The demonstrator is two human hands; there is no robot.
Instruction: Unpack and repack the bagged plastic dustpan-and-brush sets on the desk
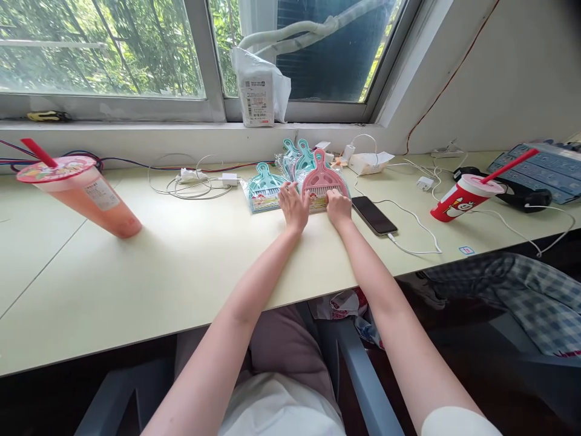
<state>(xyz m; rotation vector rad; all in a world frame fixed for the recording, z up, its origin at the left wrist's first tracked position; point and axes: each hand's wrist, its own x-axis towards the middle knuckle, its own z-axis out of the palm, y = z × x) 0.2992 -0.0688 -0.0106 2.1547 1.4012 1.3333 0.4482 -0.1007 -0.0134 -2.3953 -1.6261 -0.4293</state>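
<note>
A pink mini dustpan and brush set, wrapped in clear plastic, leans among similar sets at the back of the desk. My right hand has its fingers curled onto the lower right edge of the pink set. Along that set's left side rests my left hand, fingers slightly bent and apart, thumb close to the pink set. Just left of it lies a teal dustpan and brush set, partly behind my left fingers. More teal sets stand behind, partly hidden by the pink one.
A phone on a charging cable lies right of my right hand. A red cup with a straw stands further right, and a tall pink drink at left. White cables and a wrapped package are near the window.
</note>
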